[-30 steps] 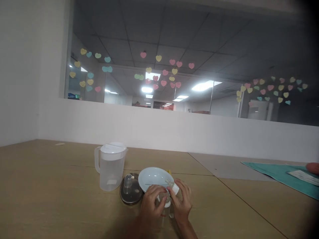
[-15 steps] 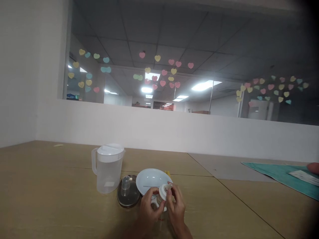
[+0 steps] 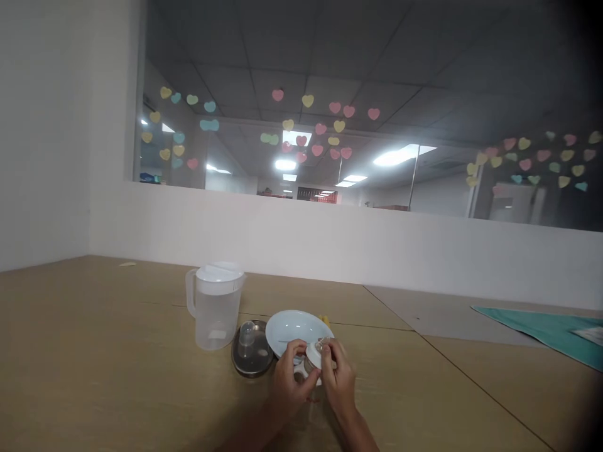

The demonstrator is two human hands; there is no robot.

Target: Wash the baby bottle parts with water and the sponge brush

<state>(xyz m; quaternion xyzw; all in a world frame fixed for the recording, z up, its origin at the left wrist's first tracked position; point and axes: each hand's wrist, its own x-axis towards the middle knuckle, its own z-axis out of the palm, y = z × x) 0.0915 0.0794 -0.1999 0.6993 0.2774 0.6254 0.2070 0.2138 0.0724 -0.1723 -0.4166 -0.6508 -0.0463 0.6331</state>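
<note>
A small bottle with a white collar (image 3: 314,355) and a clear nipple on top is held between my two hands. My left hand (image 3: 291,375) wraps round the bottle's side, its fingers and thumb closed on it. The fingers of my right hand (image 3: 340,373) pinch the clear nipple at the top. A white handle shows below the collar; the bottle's body is largely hidden by my fingers. Just behind my hands is a light blue bowl (image 3: 294,323). To its left, a clear cap (image 3: 247,338) stands on a dark metal dish (image 3: 253,366).
A clear pitcher with a white lid (image 3: 217,317) stands left of the metal dish. Something yellow (image 3: 325,319) shows behind the bowl. A teal cloth (image 3: 527,328) with a white paper (image 3: 590,334) lies far right. The white wall (image 3: 330,242) and window bound the table's back.
The whole view has shifted, so things appear further right and slightly higher. My right fingers now cover more of the nipple. The other person's fingers at the right edge are gone from view.
</note>
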